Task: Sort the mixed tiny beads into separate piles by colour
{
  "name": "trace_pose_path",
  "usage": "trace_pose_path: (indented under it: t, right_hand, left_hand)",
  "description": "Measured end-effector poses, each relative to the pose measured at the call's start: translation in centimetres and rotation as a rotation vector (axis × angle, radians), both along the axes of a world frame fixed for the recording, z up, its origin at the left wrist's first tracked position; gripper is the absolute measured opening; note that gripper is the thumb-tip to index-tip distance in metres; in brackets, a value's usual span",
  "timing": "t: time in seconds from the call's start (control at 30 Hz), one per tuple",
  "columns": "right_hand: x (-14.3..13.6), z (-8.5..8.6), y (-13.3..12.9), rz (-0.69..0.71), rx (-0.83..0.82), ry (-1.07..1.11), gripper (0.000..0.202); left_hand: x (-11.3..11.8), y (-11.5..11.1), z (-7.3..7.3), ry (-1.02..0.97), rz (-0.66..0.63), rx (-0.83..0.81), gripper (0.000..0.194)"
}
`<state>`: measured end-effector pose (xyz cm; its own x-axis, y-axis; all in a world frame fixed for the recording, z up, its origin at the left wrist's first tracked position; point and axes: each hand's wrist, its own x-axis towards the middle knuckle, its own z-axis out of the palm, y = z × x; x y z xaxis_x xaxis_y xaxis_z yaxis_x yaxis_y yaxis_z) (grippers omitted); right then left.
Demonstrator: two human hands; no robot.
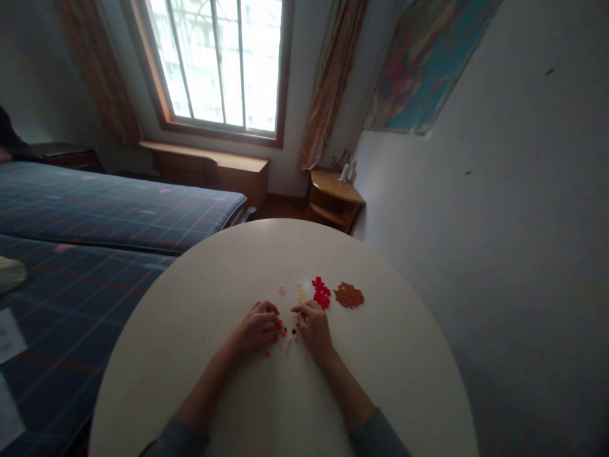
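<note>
Both my hands rest low over the middle of a round cream table (190,355). My left hand (261,327) has its fingers curled, beside small orange pieces (281,323) and a few dark ones. What it holds, if anything, is hidden. My right hand (314,327) is bent inward with the index finger toward the left hand, its fingertips close to a black piece (294,331). Whether something sits in them I cannot make out. Small pink pieces (288,343) lie between the hands. Just beyond the right hand are pale yellow pieces (301,292) and a red pile (321,293).
A brown pile of small pieces (349,295) lies right of the red one. Farther off is a pink cluster (281,289). A plaid mattress (118,209) borders the table on the left, a white wall (514,254) on the right. A corner shelf (335,187) stands behind.
</note>
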<state>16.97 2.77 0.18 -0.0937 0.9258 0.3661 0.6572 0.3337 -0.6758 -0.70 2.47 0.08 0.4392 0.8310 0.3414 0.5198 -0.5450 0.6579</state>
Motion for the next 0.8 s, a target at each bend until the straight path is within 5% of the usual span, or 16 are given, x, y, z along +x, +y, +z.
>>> trace_pose_path:
  t: [0.8]
  right_hand:
    - [0.07,0.02,0.08,0.019,-0.002,-0.004,0.030]
  left_hand:
    - [-0.18,0.63,-0.29,-0.158,0.068,-0.111,0.008]
